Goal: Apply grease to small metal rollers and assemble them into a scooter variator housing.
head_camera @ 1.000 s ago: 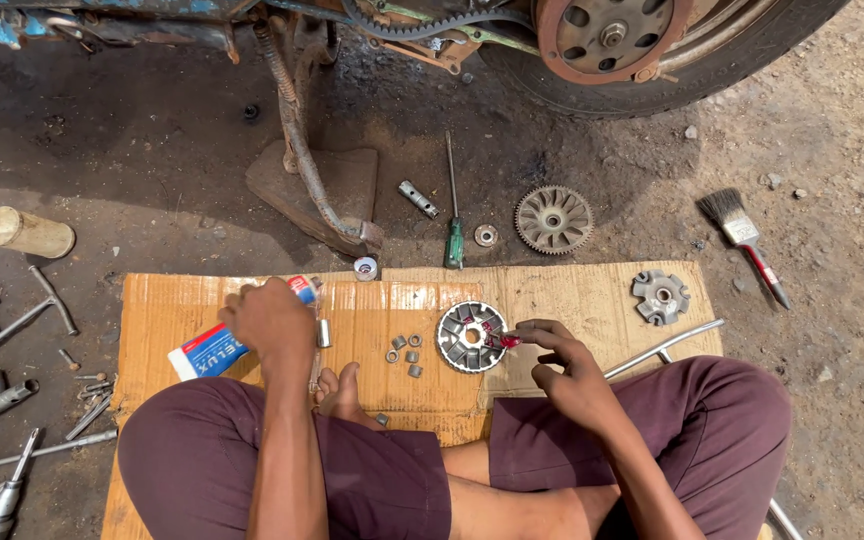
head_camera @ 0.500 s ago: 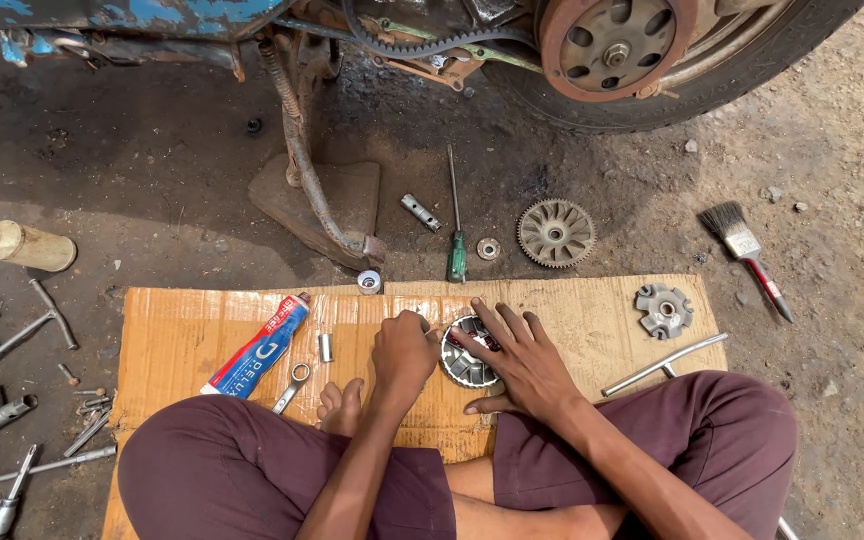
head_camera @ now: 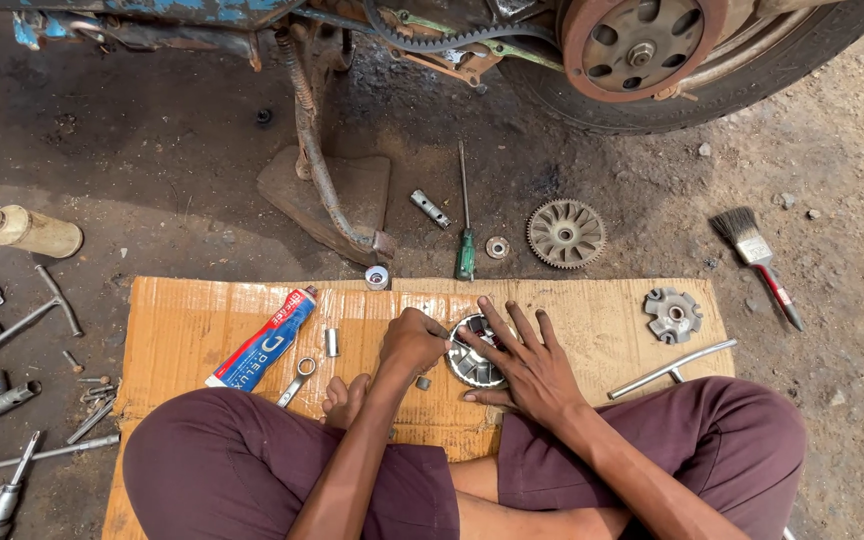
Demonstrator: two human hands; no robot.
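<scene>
Resting flat with fingers spread, the right hand [head_camera: 524, 362] is covering the round metal disc [head_camera: 469, 364], which is lying on the cardboard sheet [head_camera: 192, 320] in front of the person's crossed legs. The left hand [head_camera: 411, 343] is sitting just beside the disc on its left, curled into a loose fist with the fingertips pointing toward the disc's edge; whether it is pinching anything cannot be told. A small metal roller [head_camera: 422, 382] is lying on the cardboard just below the left hand.

Farther left on the cardboard, a short metal sleeve [head_camera: 332, 342], a small ring spanner [head_camera: 296, 380] and a blue-and-white tube [head_camera: 264, 340] are lying well apart from the hands. On the right end, a notched metal plate [head_camera: 673, 314] is lying flat, with a bent steel bar [head_camera: 670, 368] near it.

Beyond the cardboard, on the dirt ground, a toothed fan wheel [head_camera: 566, 233], a washer [head_camera: 497, 247], a green-handled screwdriver [head_camera: 465, 250] and a paintbrush [head_camera: 758, 262] are lying below the vehicle's rear wheel [head_camera: 642, 50].
</scene>
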